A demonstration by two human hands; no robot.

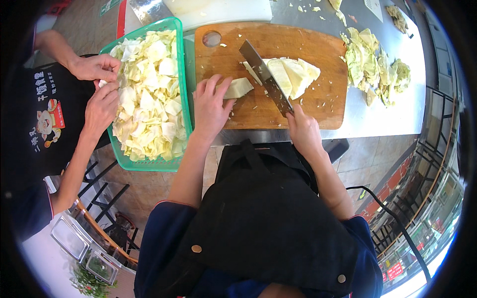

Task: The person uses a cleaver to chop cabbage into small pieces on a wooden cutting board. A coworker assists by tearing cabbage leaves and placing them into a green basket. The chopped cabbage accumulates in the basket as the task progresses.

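Note:
On a wooden cutting board [238, 44] my right hand [305, 128] grips the handle of a cleaver [266, 76]. The blade stands on edge, slanting up and left, against the left side of a cut cabbage wedge [294, 76]; a thin slice [252, 72] lies just left of it. My left hand [211, 106] is at the board's left side, its fingers spread at a thick cabbage core piece [238, 88]; whether they grip it is unclear. Small cabbage scraps dot the board.
A green plastic basket [187, 111] full of cut cabbage stands left of the board. A co-worker's hands [100, 83] are over its left edge. Cabbage leaves [363, 59] lie on the steel table [402, 115] at right. A white cutting board [223, 11] lies beyond.

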